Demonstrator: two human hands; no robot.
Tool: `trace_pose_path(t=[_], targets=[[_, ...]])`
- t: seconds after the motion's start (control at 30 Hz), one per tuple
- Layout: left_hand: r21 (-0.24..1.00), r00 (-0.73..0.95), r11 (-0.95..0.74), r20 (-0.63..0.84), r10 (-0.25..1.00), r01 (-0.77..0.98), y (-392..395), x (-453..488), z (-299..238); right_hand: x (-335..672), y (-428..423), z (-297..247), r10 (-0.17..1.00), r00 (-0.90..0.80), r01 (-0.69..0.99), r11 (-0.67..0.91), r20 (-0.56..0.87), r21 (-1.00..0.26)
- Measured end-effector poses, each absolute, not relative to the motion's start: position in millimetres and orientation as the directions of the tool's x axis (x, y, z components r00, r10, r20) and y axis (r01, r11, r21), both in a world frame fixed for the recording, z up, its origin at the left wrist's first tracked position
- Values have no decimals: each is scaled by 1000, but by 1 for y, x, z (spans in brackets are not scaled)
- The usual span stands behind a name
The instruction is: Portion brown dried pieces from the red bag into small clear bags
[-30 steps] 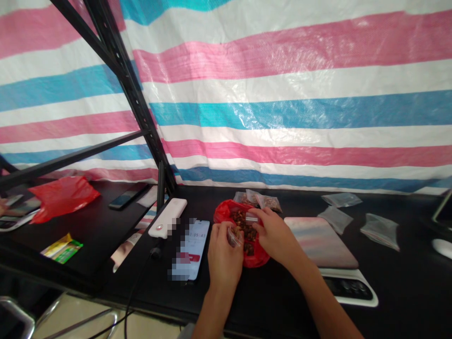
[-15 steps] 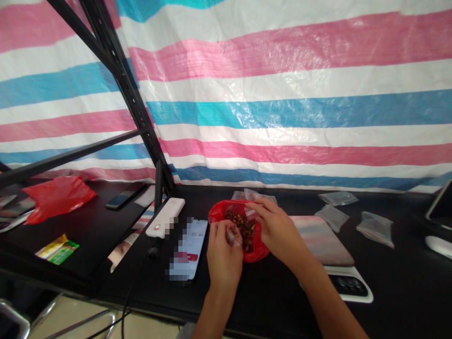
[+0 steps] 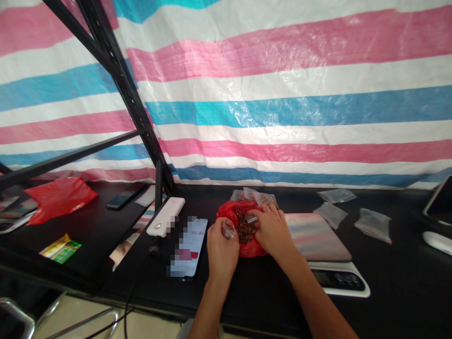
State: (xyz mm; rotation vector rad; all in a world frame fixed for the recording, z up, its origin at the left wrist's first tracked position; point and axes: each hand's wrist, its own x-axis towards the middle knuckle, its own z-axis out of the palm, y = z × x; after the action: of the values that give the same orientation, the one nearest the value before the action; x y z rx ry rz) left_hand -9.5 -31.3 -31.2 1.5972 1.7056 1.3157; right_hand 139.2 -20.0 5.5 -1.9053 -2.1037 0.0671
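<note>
A red plastic bag (image 3: 252, 248) lies open on the black table, with small brown dried pieces (image 3: 245, 228) inside. My left hand (image 3: 222, 245) is at its left edge, fingers closed around a small clear plastic bag (image 3: 229, 229). Over the right side of the opening is my right hand (image 3: 273, 230), its fingers pinching a small shiny piece (image 3: 251, 219) above the brown pieces; its exact kind is unclear. Just behind the red bag are filled clear bags (image 3: 263, 197). To the right, a digital scale (image 3: 318, 235) has a shiny plate and white base.
Flat clear bags (image 3: 373, 225) lie right of the scale. A lit phone (image 3: 194, 249) and a white power bank (image 3: 165, 216) lie left. Farther left are another red bag (image 3: 61, 197) and a yellow-green packet (image 3: 61, 248). A black metal frame (image 3: 130, 103) rises before the striped sheet.
My right hand has come down and slightly right, its pinched piece now nearer the brown pieces. The red bag's rim has folded inward on the left. My left hand keeps its clear bag.
</note>
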Motion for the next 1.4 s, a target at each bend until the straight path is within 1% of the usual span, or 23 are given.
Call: trace_pose_path(t=[0.1, 0.2, 0.33, 0.5, 0.63, 0.77, 0.83, 0.97, 1.03, 1.17, 1.27, 1.4], targets=[[915, -204, -149, 238, 950, 376, -30, -11, -29, 141, -19, 3, 977, -86, 961, 134, 197, -242], [946, -201, -155, 217, 955, 284, -28, -12, -29, 138, -20, 3, 975, -118, 956, 163, 188, -245], [960, -195, -161, 207, 959, 229, -27, -13, -31, 132, -22, 5, 975, -165, 935, 203, 149, -291], [972, -187, -158, 190, 964, 175, -25, -16, -32, 131, -23, 7, 981, -168, 921, 191, 98, -340], [985, -249, -137, 159, 955, 102, -23, -17, -34, 130, -24, 6, 981, -180, 908, 193, 69, -373], [990, -283, -115, 135, 950, 88, -23, -18, -34, 128, -24, 5, 980, -189, 899, 200, 67, -391], [990, -290, -110, 131, 948, 88, -24, -19, -33, 126, -24, 5, 984, -167, 897, 176, 59, -404], [985, -214, -137, 156, 964, 103, -26, -20, -31, 123, -23, 5, 994, -96, 901, 109, 52, -420], [983, -184, -149, 167, 969, 106, -26, -21, -31, 122, -23, 5, 995, -84, 904, 100, 55, -417], [980, -215, -141, 168, 962, 138, -28, -24, -30, 124, -22, 4, 990, -134, 888, 140, 44, -438], [971, -189, -161, 194, 963, 180, -30, -26, -29, 128, -21, 3, 982, -182, 862, 181, 44, -473], [968, -160, -193, 219, 963, 162, -31, -27, -29, 133, -18, 2, 986, -161, 839, 164, 52, -519]])
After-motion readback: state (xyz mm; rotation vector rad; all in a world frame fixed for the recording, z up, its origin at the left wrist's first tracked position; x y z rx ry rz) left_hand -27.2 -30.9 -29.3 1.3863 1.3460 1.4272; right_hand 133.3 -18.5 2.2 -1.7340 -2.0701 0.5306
